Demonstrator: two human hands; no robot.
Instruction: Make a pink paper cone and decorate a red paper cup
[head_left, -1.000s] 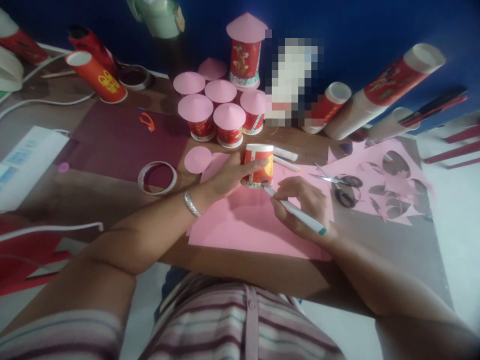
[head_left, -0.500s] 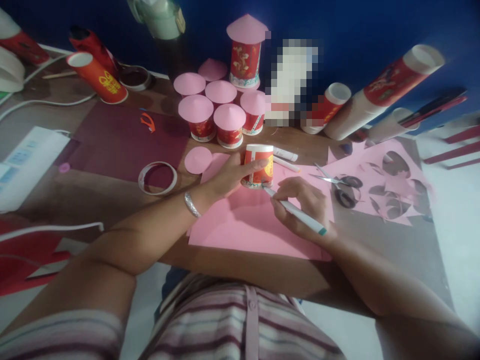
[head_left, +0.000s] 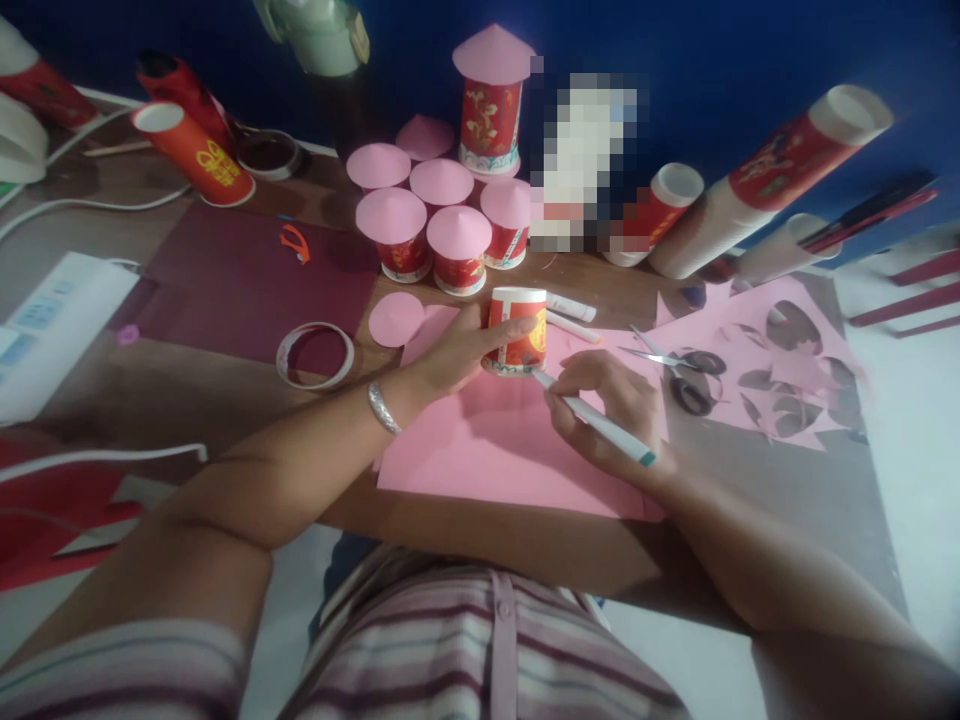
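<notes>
A red and white paper cup (head_left: 519, 330) stands upside down on a pink paper sheet (head_left: 495, 450) in the middle of the table. My left hand (head_left: 454, 348) is wrapped round the cup's left side and holds it against the sheet. My right hand (head_left: 607, 405) grips a white pen (head_left: 600, 425) whose tip touches the paper at the cup's lower right rim. A silver bracelet (head_left: 383, 408) sits on my left wrist.
Several cups with pink cone lids (head_left: 439, 225) stand behind, one tall one (head_left: 491, 100) at the back. Scissors (head_left: 675, 375) lie on a cut pink sheet (head_left: 780, 365) at right. A pink disc (head_left: 396, 318), a tape ring (head_left: 315, 355), cup stacks (head_left: 772, 175) and a maroon sheet (head_left: 247, 280) surround them.
The pen tip has crept slightly to the right along the cup's rim. My left hand and the cup have stayed still.
</notes>
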